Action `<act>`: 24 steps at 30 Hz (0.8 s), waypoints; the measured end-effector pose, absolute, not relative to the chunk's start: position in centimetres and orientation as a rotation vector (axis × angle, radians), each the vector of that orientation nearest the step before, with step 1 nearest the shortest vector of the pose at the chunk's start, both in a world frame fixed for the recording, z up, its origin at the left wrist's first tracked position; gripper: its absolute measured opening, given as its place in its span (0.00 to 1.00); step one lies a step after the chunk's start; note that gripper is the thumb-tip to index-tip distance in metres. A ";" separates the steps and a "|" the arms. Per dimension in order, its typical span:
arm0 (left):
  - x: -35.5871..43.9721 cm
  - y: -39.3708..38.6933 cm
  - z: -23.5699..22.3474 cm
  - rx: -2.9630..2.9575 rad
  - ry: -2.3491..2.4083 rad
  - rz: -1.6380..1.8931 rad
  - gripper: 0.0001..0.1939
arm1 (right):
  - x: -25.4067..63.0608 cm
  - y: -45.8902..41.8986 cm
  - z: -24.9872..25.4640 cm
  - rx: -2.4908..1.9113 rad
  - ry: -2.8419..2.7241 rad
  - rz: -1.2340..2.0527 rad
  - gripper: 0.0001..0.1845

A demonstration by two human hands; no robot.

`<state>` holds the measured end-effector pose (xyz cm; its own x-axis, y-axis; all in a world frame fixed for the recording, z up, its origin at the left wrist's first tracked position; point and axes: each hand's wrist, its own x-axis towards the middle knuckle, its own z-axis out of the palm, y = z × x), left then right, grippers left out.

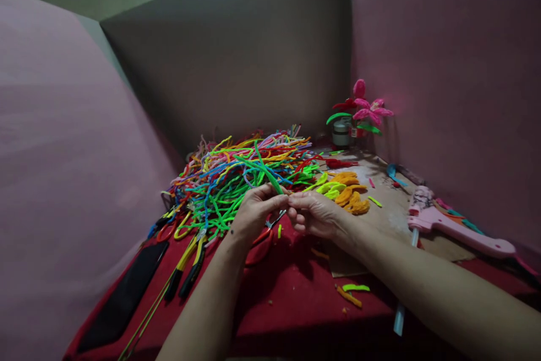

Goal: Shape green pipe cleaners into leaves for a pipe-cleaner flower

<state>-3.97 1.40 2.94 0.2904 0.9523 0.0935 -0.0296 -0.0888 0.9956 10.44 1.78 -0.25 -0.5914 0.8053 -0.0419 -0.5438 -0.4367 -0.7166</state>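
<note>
My left hand (pixel 260 209) is closed in a pinch on a green pipe cleaner (pixel 270 174), which points up and away to the left. Thumb and fingertips of my right hand (pixel 315 212) are pinched at its lower end, touching the left fingertips. What lies right between the fingertips is hidden. Behind the hands spreads a big heap of pipe cleaners (pixel 224 181) in many colours. Close by on the right are yellow-green looped pieces (pixel 332 187) and orange looped pieces (pixel 354 200). Red-handled scissors (pixel 258 251) lie partly hidden beneath my hands.
Yellow-and-black pliers (pixel 186 265) and a dark phone (pixel 127 296) lie left on the red cloth (pixel 287 299). A pink glue gun (pixel 460 232) with a glue stick rests at right. Pink pipe-cleaner flowers (pixel 372 110) stand at the back right. Small offcuts (pixel 355 288) lie in front.
</note>
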 end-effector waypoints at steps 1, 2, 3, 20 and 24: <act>-4.1 1.6 2.8 1.386 0.943 1.049 0.10 | 10.5 1.8 -0.3 -0.487 -0.862 2.076 0.04; -4.2 1.7 2.7 1.375 0.955 1.044 0.10 | 10.5 1.9 -0.3 -0.486 -0.876 2.077 0.05; -4.2 1.9 2.6 1.363 0.967 1.045 0.10 | 10.5 1.9 -0.3 -0.481 -0.896 2.077 0.05; -3.2 1.4 2.3 1.264 0.949 1.108 0.13 | 10.8 1.8 -0.4 -0.361 -0.776 2.210 0.05; -3.0 1.3 2.5 1.195 0.961 1.132 0.14 | 10.7 1.9 -0.5 -0.377 -0.741 2.226 0.03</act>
